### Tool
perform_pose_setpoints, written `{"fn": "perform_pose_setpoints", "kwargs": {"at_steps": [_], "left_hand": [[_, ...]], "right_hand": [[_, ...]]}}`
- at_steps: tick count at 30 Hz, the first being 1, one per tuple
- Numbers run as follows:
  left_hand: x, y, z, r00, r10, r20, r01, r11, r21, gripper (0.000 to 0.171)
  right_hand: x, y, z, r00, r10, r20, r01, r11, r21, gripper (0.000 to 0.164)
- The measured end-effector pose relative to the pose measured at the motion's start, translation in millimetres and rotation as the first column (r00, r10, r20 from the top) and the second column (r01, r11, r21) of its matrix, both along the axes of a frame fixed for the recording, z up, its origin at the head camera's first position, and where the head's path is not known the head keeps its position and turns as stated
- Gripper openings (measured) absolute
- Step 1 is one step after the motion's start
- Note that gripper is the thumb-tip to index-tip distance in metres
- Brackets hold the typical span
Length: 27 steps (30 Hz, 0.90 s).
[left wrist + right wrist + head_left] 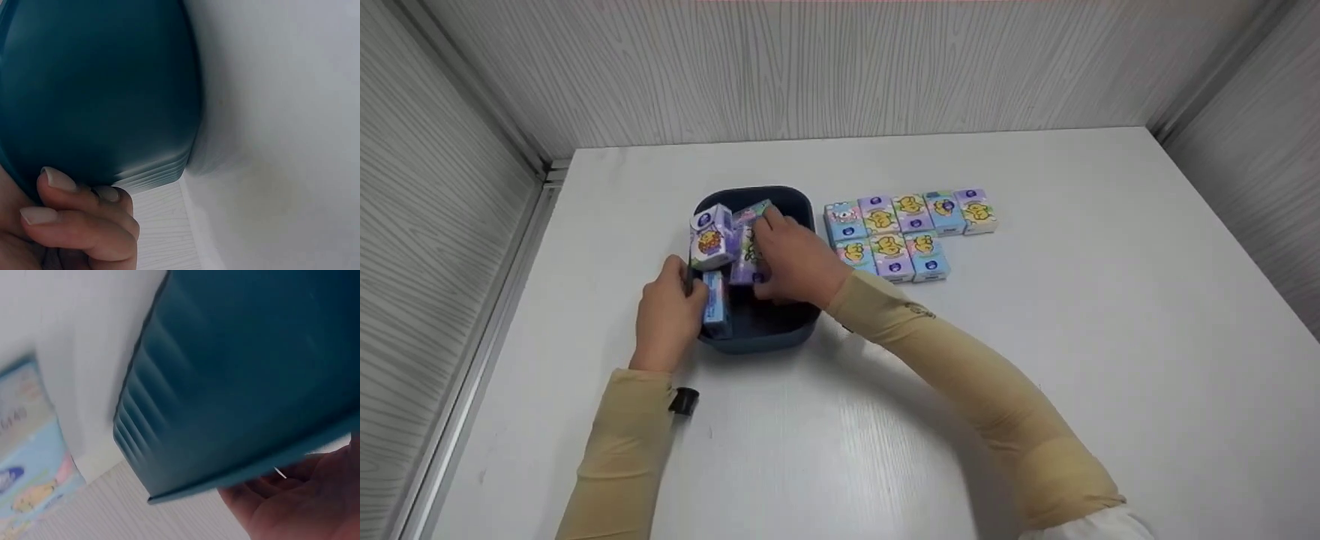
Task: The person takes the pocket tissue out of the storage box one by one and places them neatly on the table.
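Observation:
A dark teal plastic bin (757, 343) stands on the table with several small tissue packs in it. My left hand (666, 315) grips the bin's left rim, thumb over the edge and fingers outside against its wall. Reaching in over the right rim, my right hand (799, 259) holds a purple tissue pack (744, 262) between thumb and fingers. A white and purple tissue pack (711, 238) lies high at the bin's left side. Below it, a blue tissue pack (716, 304) stands on edge along the left wall. In the right wrist view the bin's wall (236, 382) hides the fingertips.
Right of the bin, several tissue packs (913, 214) lie side by side in two rows, printed with yellow cartoon figures. The white table (1072, 315) is bounded by grey wood-grain panels (840, 75) at the back and both sides.

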<state>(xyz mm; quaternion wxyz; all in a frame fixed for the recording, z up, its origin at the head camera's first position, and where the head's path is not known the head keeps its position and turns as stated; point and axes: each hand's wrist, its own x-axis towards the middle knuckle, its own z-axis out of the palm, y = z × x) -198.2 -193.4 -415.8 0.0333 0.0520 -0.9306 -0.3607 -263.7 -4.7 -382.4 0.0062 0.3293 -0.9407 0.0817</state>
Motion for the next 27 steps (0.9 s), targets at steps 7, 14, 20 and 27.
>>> {"fn": "perform_pose_setpoints", "kwargs": {"at_steps": [7, 14, 20, 27], "left_hand": [[-0.5, 2, -0.5, 0.999, 0.007, 0.038, -0.008, 1.000, 0.018, 0.017], [-1.3, 2, -2.0, 0.996, 0.009, 0.085, -0.011, 0.999, 0.030, 0.020], [-1.9, 1, -1.6, 0.998, 0.009, 0.070, -0.011, 1.000, 0.024, 0.019], [-1.4, 0, 0.0, 0.998, 0.000, 0.056, -0.001, 1.000, 0.015, 0.020]], "right_hand": [[1.1, 23, 18.2, 1.000, 0.028, 0.007, -0.028, 1.000, -0.007, 0.075], [2.6, 66, 34.2, 0.999, 0.041, 0.036, -0.037, 0.994, -0.103, 0.076], [1.8, 109, 46.2, 0.999, 0.031, -0.009, -0.032, 0.986, -0.163, 0.072], [-2.5, 172, 46.3, 0.993, -0.089, 0.072, 0.095, 0.992, -0.083, 0.075]]}}
